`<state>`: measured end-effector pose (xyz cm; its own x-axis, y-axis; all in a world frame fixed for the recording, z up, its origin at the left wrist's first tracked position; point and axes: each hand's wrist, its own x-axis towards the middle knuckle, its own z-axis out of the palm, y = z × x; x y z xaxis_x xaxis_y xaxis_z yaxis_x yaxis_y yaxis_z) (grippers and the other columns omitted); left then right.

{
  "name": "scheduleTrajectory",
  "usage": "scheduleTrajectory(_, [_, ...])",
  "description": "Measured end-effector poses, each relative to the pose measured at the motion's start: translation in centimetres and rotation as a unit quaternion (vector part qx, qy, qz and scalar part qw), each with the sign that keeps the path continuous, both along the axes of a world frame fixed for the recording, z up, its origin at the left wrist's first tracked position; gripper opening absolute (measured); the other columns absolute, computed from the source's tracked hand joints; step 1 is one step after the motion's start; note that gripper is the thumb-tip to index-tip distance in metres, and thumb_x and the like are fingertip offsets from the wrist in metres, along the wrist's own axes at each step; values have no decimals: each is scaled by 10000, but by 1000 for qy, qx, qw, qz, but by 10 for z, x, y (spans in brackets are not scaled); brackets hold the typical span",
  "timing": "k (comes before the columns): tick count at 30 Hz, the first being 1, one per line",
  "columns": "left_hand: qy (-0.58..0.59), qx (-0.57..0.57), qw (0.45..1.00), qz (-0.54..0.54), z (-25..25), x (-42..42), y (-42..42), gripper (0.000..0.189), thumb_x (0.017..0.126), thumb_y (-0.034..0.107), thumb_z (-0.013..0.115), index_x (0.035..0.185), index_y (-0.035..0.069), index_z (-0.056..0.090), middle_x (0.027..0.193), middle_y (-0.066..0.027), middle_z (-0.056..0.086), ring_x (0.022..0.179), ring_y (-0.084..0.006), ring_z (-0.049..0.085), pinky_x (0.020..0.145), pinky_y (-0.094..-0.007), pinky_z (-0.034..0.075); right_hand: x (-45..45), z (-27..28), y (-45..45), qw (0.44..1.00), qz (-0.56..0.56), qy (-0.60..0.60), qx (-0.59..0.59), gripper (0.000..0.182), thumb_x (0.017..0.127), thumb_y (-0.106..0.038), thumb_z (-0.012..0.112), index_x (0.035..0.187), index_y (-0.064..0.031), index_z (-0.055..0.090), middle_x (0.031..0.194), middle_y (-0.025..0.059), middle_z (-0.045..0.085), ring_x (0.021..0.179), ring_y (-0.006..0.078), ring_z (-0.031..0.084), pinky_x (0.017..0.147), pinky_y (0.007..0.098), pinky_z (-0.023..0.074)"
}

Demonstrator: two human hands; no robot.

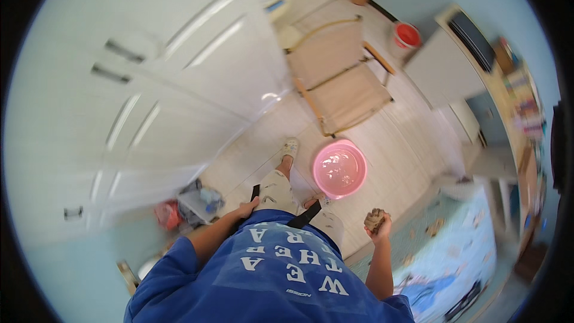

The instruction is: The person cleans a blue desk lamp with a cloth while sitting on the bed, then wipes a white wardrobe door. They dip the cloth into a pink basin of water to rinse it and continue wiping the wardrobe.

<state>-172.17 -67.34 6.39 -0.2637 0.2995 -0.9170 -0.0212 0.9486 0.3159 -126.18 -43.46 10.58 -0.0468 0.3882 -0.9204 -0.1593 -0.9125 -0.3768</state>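
Note:
My right hand is raised off to my right, closed around a crumpled grey-brown cloth. My left hand is at my left hip beside a black strap; whether its fingers grip the strap is unclear. On the floor ahead of my feet stands a pink plastic basin with clear water in it, apart from both hands. A second black strap hangs at the front of my blue shirt.
A beige folding chair stands just beyond the basin. White cabinets line the left. At right are a bed with a light-blue patterned cover and a desk. A red bucket sits farther back; bags lie at left.

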Motion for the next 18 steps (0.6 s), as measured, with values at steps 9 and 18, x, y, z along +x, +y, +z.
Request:
scheduleTrajectory(9, [218, 36, 974, 58, 129, 49, -47, 502, 876, 436, 583, 1110, -8, 591, 1014, -286, 650, 979, -445, 618, 850, -491, 481, -148, 28, 92, 941, 326, -19, 89, 417, 898, -555, 405, 996, -210, 618, 827, -13, 677, 581, 141, 610, 426, 273, 457])
scheduleTrajectory(18, [265, 35, 964, -7, 151, -62, -47, 698, 821, 77, 592, 1439, 69, 267, 926, -281, 646, 913, -455, 625, 792, -527, 491, -382, 55, 74, 906, 393, 63, 145, 438, 887, -507, 502, 1120, -157, 625, 996, 49, 699, 841, 176, 670, 650, 367, 556])
